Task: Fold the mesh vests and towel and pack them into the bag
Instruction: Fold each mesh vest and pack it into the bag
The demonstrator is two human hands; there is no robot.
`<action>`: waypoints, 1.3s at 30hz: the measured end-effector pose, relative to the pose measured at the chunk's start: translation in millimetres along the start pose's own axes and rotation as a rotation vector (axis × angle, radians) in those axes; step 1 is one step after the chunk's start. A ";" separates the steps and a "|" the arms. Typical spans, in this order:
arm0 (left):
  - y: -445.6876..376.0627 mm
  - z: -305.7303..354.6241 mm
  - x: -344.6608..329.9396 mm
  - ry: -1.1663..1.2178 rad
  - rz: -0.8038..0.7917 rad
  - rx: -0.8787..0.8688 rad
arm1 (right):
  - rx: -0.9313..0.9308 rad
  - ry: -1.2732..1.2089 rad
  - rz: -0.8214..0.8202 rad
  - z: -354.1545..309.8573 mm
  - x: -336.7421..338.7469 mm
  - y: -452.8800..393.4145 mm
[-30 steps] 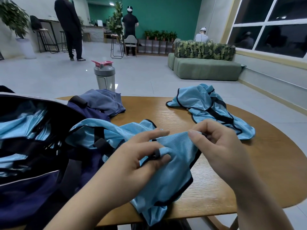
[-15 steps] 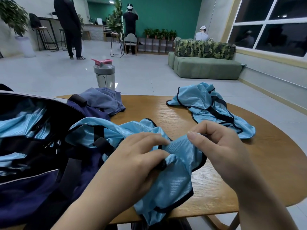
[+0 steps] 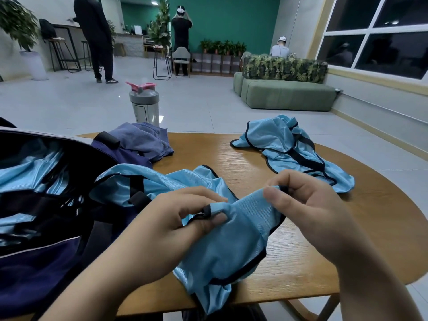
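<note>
Pinching the black-trimmed edge of the blue mesh vest (image 3: 222, 239) at two spots here: the left hand (image 3: 166, 230) has thumb and fingers closed on the trim at centre frame, the right hand (image 3: 308, 212) nips the same edge a bit further right. The vest sags between them and hangs off the near edge of the round wooden table (image 3: 347, 239) (slippery-looking fabric, so that's my worry). If either pinch loosens, I'd guess the dangling part drags the whole thing to the floor. Its far end lies against the open navy duffel bag (image 3: 34, 262) at left, so a strap could snag. A second vest (image 3: 289, 149) sits crumpled at upper right, and the purple towel (image 3: 143, 140) is bunched behind the bag, both unfolded.
</note>
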State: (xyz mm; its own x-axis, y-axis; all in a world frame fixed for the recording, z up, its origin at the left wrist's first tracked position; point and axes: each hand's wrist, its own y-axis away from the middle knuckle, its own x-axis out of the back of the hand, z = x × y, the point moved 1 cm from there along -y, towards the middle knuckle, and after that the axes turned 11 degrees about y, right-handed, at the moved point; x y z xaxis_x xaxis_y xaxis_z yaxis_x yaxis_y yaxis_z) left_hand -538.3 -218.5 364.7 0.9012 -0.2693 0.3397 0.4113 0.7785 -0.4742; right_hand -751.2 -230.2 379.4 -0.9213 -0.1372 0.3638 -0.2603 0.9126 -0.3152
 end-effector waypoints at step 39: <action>-8.4 4.0 31.7 0.263 0.516 0.058 | 0.069 -1.056 -0.102 2.0 12.2 -28.1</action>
State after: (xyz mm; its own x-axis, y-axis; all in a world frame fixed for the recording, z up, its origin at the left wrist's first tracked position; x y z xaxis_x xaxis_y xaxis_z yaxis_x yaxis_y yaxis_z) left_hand -513.7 -231.2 382.7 0.9897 0.0274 -0.1405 -0.0919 0.8741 -0.4770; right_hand -755.7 -258.3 391.0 -0.6695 -0.5064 -0.5434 -0.3356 0.8589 -0.3869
